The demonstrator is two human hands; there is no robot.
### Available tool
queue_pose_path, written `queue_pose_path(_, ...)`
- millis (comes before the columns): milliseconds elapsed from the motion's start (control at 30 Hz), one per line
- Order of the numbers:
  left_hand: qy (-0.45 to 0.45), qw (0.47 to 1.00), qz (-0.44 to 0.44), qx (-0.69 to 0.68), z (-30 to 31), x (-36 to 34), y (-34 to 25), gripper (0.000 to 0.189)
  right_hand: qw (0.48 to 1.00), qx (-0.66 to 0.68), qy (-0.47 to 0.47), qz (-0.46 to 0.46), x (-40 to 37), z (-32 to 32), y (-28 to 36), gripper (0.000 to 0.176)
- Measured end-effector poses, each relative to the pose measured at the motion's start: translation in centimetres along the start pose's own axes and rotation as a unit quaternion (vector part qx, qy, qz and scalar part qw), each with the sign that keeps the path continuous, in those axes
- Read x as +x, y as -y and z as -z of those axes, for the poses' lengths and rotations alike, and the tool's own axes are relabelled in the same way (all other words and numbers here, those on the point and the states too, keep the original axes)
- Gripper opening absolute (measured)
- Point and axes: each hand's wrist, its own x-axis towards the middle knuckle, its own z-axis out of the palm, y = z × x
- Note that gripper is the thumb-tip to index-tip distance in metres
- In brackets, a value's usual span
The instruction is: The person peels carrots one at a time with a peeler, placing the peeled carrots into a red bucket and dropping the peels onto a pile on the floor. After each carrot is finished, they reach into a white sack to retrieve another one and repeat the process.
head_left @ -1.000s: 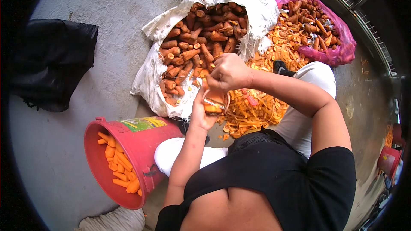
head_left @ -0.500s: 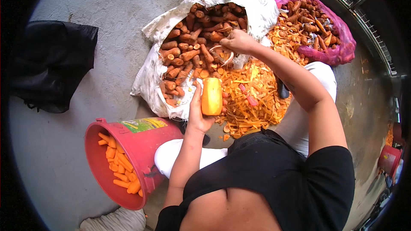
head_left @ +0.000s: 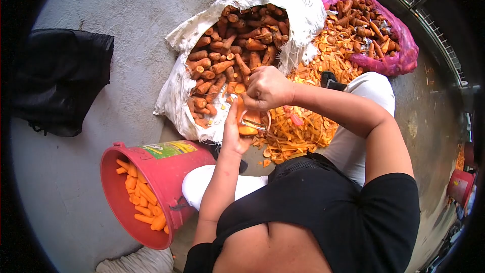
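My left hand [head_left: 233, 134] is wrapped round a thick, peeled-looking carrot [head_left: 247, 131], its bright orange end showing near my palm. My right hand [head_left: 271, 89] is closed on a peeler [head_left: 256, 125], whose metal blade lies across the carrot. The peeler's handle is mostly hidden by my fingers. Just beyond both hands, a white woven sack [head_left: 300, 5] gapes open, full of unpeeled carrots [head_left: 222, 65]. Beneath my right forearm spreads a heap of orange peelings [head_left: 308, 139].
At my left a red bucket [head_left: 174, 179] leans toward me, holding peeled carrots [head_left: 144, 192]. A pink mesh sack [head_left: 404, 55] with carrots and scraps stands at the far right. Black cloth [head_left: 65, 78] lies on the left. Another red container [head_left: 459, 184] is at the right edge.
My right hand has come down from the sack's opening toward me, bringing the peeler over the carrot. The left hand stays in place, gripping the carrot.
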Motion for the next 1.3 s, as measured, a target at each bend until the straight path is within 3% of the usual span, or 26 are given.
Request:
queue_pose_path(167,-0.076,0.996,-0.042,-0.013,-2.0,-0.1,-0.5,0.041,0.999,-0.023,-0.025,-0.009,0.2,-1.0,-1.4,0.035)
queue_pose_path(200,-0.049,0.998,-0.034,0.018,-1.5,-0.1,-0.5,0.042,0.999,-0.029,-0.029,-0.009,0.1,-1.0,-1.9,0.036)
queue_pose_path(267,0.005,0.997,-0.017,0.08,0.1,-0.2,-0.3,0.043,0.993,-0.025,0.015,-0.114,0.3,-0.2,-3.0,0.037)
queue_pose_path(300,-0.01,0.997,0.031,0.066,-0.5,-0.7,0.2,0.044,0.985,-0.022,0.036,-0.167,0.4,0.3,-3.8,0.038)
queue_pose_path(367,0.005,0.994,0.039,0.1,-1.9,-2.1,1.0,0.047,0.963,-0.151,0.138,-0.175,-0.2,2.0,-8.6,0.036)
queue_pose_path(400,0.014,0.993,0.057,0.101,-2.1,-2.6,1.1,0.047,0.918,-0.169,0.161,-0.321,0.1,4.2,-9.0,0.036)
queue_pose_path(433,0.02,0.994,0.056,0.097,-1.7,-2.6,1.0,0.047,0.921,-0.179,0.043,-0.344,-1.1,4.8,-11.1,0.042)
queue_pose_path(467,0.026,0.994,0.051,0.089,-1.3,-2.5,0.8,0.047,0.862,-0.194,0.081,-0.461,0.3,6.7,-10.7,0.045)
queue_pose_path(533,0.007,0.998,0.033,0.057,-1.1,-2.3,0.5,0.048,0.877,-0.137,-0.006,-0.461,0.5,7.5,-10.4,0.045)
queue_pose_path(600,-0.04,0.999,0.01,0.018,-1.4,-2.0,0.0,0.048,0.889,0.035,0.04,-0.455,0.7,6.7,-10.0,0.043)
queue_pose_path(633,-0.018,1.0,0.013,0.01,0.2,-1.3,-0.2,0.049,0.885,0.12,0.061,-0.445,1.0,6.4,-9.7,0.042)
queue_pose_path(667,-0.021,1.0,0.016,0.004,0.7,-0.9,-0.3,0.05,0.866,0.25,0.08,-0.425,0.8,5.9,-8.8,0.039)
queue_pose_path(733,-0.025,0.999,0.018,-0.01,0.6,-0.4,-0.6,0.052,0.861,0.361,0.098,-0.345,1.5,5.6,-5.6,0.038)
queue_pose_path(800,-0.021,0.999,0.012,-0.026,-0.4,-0.7,-0.7,0.052,0.944,0.05,0.047,-0.322,1.6,4.4,-3.7,0.038)
queue_pose_path(833,-0.019,0.999,0.011,-0.033,-0.9,-0.7,-0.6,0.052,0.976,-0.214,0.006,-0.033,1.5,5.0,-4.0,0.038)
queue_pose_path(933,0.035,0.998,0.044,-0.018,-0.2,-0.6,-1.0,0.056,0.963,-0.034,0.05,-0.264,1.5,4.4,-2.4,0.037)
queue_pose_path(967,0.014,0.999,0.029,-0.006,-0.2,-0.4,-0.8,0.056,0.96,0.039,0.006,-0.277,1.4,4.0,-1.8,0.035)
queue_pose_path(1000,-0.007,1.0,0.014,0.006,-0.3,-0.3,-0.6,0.055,0.984,-0.017,-0.009,-0.178,1.1,3.7,-1.7,0.033)
queue_pose_path(1067,-0.059,0.998,0.0,0.007,-0.5,0.2,0.0,0.055,0.995,-0.024,-0.005,-0.093,0.7,2.6,-1.0,0.031)
queue_pose_path(1167,-0.138,0.99,0.014,-0.016,-1.6,0.3,0.1,0.057,0.998,-0.031,0.013,-0.054,0.1,0.7,0.3,0.031)
queue_pose_path(1300,-0.102,0.995,0.006,-0.017,-1.2,0.3,0.3,0.058,0.999,-0.033,0.02,-0.035,0.0,0.2,0.4,0.033)
